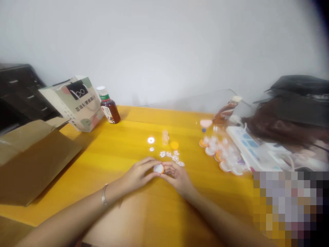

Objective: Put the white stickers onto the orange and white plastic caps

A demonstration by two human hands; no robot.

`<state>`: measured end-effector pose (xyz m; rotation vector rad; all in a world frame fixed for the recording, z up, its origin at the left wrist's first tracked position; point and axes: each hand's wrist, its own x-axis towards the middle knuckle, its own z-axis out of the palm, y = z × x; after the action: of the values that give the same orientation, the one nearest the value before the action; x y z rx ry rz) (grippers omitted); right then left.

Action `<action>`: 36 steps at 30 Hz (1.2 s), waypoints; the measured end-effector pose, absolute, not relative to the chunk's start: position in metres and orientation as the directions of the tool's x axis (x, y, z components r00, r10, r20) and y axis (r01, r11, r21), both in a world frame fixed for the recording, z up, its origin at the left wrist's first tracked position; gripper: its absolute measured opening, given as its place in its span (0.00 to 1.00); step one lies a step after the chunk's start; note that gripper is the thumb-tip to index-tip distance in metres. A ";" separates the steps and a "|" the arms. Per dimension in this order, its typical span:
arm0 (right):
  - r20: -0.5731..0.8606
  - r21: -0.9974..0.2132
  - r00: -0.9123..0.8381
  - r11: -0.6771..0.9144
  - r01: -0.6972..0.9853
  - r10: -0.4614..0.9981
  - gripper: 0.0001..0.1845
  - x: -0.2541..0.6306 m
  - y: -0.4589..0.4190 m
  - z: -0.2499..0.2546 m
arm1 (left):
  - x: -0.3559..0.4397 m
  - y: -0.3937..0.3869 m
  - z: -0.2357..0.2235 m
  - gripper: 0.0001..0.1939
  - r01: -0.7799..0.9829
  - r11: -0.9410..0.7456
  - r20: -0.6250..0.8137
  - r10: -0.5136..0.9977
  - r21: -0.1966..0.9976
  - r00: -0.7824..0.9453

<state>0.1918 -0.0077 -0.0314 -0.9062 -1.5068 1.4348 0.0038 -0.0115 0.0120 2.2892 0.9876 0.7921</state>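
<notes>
Between my two hands is a small round case (158, 168), white inside with an orange rim. My left hand (141, 174) pinches it from the left with thumb and fingers. On the other side my right hand (177, 175) grips its orange edge. Just beyond my fingers lie several white cut-out pieces (175, 158) with openwork patterns. Farther back are a white disc (151, 140) with a small centre hole, a smaller white ring (151, 149), an orange disc (174, 145) and a translucent peach-coloured part (165, 137). What is inside the case is too blurred to make out.
At the left stand a cardboard box (38, 157), a paper bag (84, 109) and a dark drink bottle (110, 108). To the right are several clear and orange round cases (221, 154), a second bottle (227, 109), a white power strip (246, 144) and a dark bag (295, 103).
</notes>
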 end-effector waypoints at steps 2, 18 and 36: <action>0.083 -0.996 -0.382 0.064 -0.062 0.920 0.15 0.192 -0.008 -0.032 | 0.004 -0.012 0.012 0.17 0.467 -0.607 0.308 0.763 0.644 0.568; -0.016 -0.986 -0.466 -0.090 -0.137 0.885 0.16 0.194 -0.007 -0.028 | 0.000 -0.011 0.016 0.16 0.471 -0.700 0.317 0.685 0.537 0.656; -0.038 -0.986 -0.522 -0.116 -0.118 0.852 0.18 0.195 -0.009 -0.021 | 0.001 -0.018 0.016 0.17 0.462 -0.681 0.293 0.692 0.567 0.660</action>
<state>0.1952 -0.0089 -0.0214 -0.8474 -1.4373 1.7279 0.0015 -0.0177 0.0158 2.4280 0.9008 0.6909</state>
